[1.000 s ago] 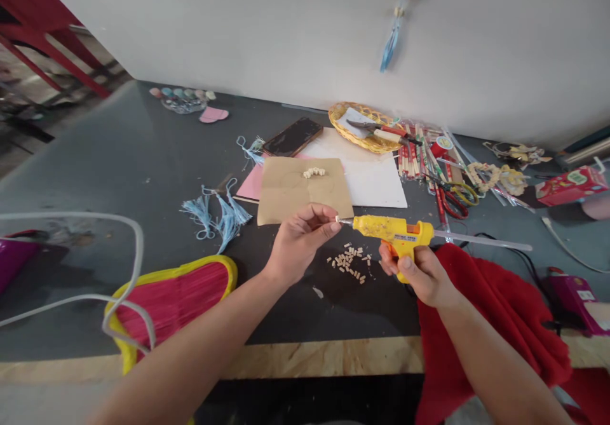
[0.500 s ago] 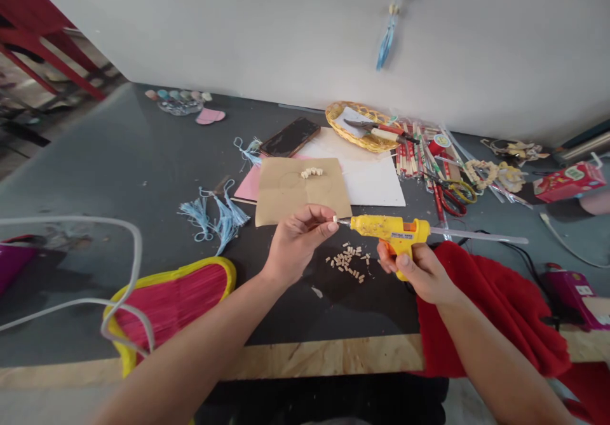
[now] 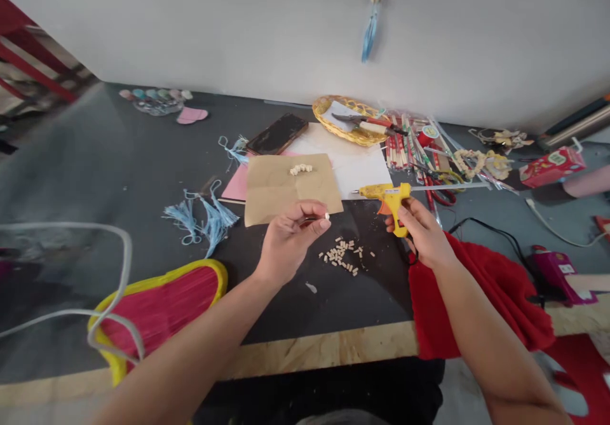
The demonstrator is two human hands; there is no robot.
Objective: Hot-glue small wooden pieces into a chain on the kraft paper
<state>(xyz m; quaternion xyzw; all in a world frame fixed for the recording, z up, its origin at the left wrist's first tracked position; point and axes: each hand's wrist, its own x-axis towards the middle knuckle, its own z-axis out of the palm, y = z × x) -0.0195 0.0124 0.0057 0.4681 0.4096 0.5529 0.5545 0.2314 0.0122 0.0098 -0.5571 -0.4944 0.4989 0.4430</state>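
Between thumb and forefinger, my left hand (image 3: 296,237) pinches a small pale wooden piece (image 3: 326,216). My right hand (image 3: 424,231) grips the handle of a yellow glue gun (image 3: 386,195), a clear glue stick jutting from its back end. The gun's nozzle points left, apart from the pinched piece. Below, on the dark table (image 3: 281,314), lies a loose pile of small wooden pieces (image 3: 340,253). A short curved row of joined pale pieces (image 3: 301,169) rests on a brown paper sheet (image 3: 271,190) beyond my left hand.
Blue tassels (image 3: 204,218) and a pink pad with yellow edging (image 3: 162,304) lie to the left. A phone (image 3: 277,134), a wicker basket (image 3: 350,136) with pliers and wrapped sticks (image 3: 405,145) are at the back. Red cloth (image 3: 476,304) lies under my right forearm.
My right hand has drawn the glue gun up and right, so its nozzle has left the small piece in my left hand. My left hand keeps its pinch. The view has shifted slightly.
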